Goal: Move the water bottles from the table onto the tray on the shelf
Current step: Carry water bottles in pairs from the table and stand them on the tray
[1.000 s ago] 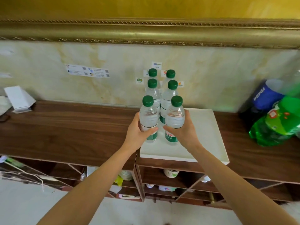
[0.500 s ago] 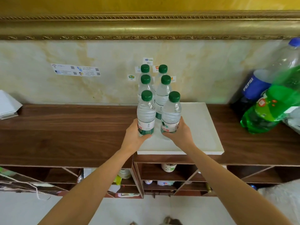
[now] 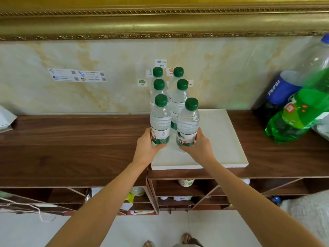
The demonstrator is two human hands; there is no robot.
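A white tray lies on the dark wooden shelf. Several clear water bottles with green caps stand upright in two rows on its left part. My left hand grips the base of the front left bottle. Around the base of the front right bottle is my right hand; this bottle leans slightly right. Whether the two front bottles rest on the tray or hover just above it cannot be told. Behind them stand the back bottles, partly hidden.
Large soda bottles, a blue Pepsi one and a green one, lie at the shelf's right end. White paper sits at the left edge. A gold frame runs above. Cubbies below hold small items.
The view has shifted slightly right and closer. My hands have slid down to the bases of the two front bottles, which sit lower and a bit farther apart on the tray.
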